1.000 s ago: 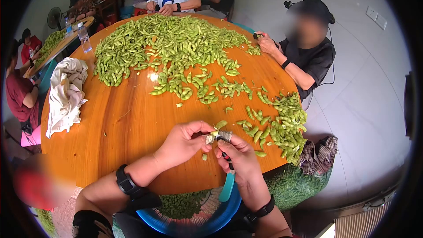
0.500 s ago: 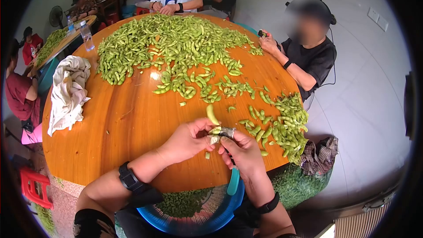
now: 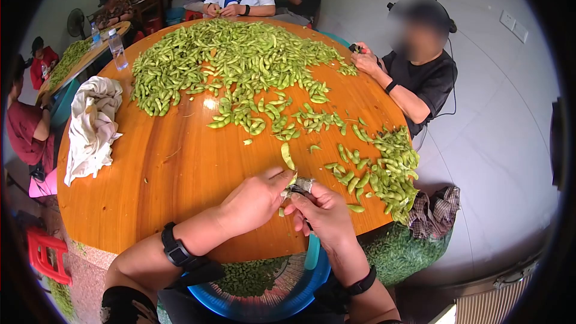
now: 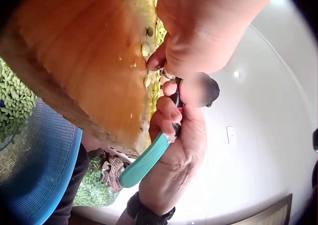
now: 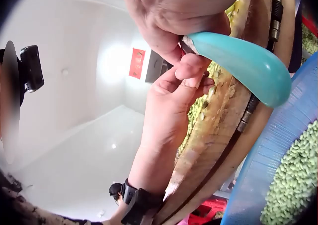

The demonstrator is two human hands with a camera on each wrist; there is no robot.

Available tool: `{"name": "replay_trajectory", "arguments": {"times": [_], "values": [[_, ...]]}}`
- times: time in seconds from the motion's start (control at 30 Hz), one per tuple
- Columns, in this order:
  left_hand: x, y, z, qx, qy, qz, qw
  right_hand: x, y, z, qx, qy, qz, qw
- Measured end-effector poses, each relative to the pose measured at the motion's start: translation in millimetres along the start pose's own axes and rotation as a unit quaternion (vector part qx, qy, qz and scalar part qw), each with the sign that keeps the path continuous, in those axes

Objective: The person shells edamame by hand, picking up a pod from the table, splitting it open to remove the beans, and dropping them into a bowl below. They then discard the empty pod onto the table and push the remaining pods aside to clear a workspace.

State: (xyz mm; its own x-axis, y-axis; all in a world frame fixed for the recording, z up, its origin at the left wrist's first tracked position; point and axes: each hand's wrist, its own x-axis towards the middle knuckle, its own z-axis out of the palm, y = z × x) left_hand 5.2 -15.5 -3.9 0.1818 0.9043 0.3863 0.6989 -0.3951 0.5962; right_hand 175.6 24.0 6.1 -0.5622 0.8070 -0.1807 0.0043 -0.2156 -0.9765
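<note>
My left hand pinches a green soybean pod over the near side of the wooden table. The pod points away from me, its lower end hidden at the fingertips. Close against it, my right hand grips a tool with a curved turquoise handle that sticks out below the palm. Black and red parts of the tool show between the fingers in the left wrist view; its working end is hidden. Silvery wrapping covers a right fingertip. Shelled beans lie in a blue basket below the table edge.
A large pile of pods covers the table's far half, a smaller heap its right edge. A white cloth and a bottle are on the left. People sit opposite and at right. A green mesh sack stands lower right.
A longer pod has come up in the left fingers since the first frame. The left hand has since rolled over, its back now upward, and moved closer to the right hand.
</note>
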Motion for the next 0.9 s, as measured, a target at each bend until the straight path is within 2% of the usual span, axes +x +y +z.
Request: {"name": "replay_trajectory", "arguments": {"times": [0.13, 0.23, 0.3, 0.33, 0.37, 0.4, 0.5, 0.63, 0.67, 0.7, 0.77, 0.9], "values": [[-0.1, 0.1, 1.5, -0.003, 0.006, 0.0, 1.0, 1.0, 3.7, -1.1, 0.011, 0.005, -0.004, 1.0], [2.9, -2.7, -0.4, -0.039, 0.027, 0.048, 0.998, 1.7, 5.9, -5.1, 0.022, 0.007, -0.005, 1.0], [5.2, -4.8, -4.9, -0.183, -0.042, -0.024, 0.982, 2.1, 6.9, -8.9, 0.03, 0.004, -0.004, 1.0], [4.4, -5.3, -4.5, -0.183, -0.042, -0.025, 0.982, 2.9, 7.7, -11.6, 0.052, -0.011, -0.007, 0.999], [3.7, -5.7, -3.7, -0.306, -0.045, -0.123, 0.943, 3.4, 7.9, -13.4, 0.075, -0.026, -0.011, 0.997], [3.4, -5.9, -3.3, -0.42, -0.047, -0.219, 0.879, 3.4, 6.9, -14.0, 0.076, -0.026, -0.011, 0.997], [5.3, -4.8, -6.7, -0.416, -0.074, -0.224, 0.878, 3.5, 5.5, -15.0, 0.086, -0.04, 0.001, 0.996], [5.2, -5.8, -0.4, -0.404, -0.061, -0.214, 0.887, 2.7, 4.1, -8.4, 0.046, 0.0, -0.01, 0.999], [4.6, -5.9, 0.5, -0.243, -0.029, -0.112, 0.963, 1.2, 1.6, -5.2, 0.017, 0.027, -0.015, 0.999], [3.7, -5.4, 1.4, -0.072, 0.003, -0.005, 0.997, -0.3, 0.0, -2.9, 0.019, 0.027, -0.015, 0.999], [1.3, -2.6, 1.6, -0.062, 0.012, 0.011, 0.998, -2.8, -2.4, -0.2, -0.022, 0.044, -0.038, 0.998], [-0.1, -1.7, 1.8, 0.004, 0.004, -0.003, 1.0, -4.7, -3.1, 1.2, -0.054, 0.049, -0.028, 0.997]]}}
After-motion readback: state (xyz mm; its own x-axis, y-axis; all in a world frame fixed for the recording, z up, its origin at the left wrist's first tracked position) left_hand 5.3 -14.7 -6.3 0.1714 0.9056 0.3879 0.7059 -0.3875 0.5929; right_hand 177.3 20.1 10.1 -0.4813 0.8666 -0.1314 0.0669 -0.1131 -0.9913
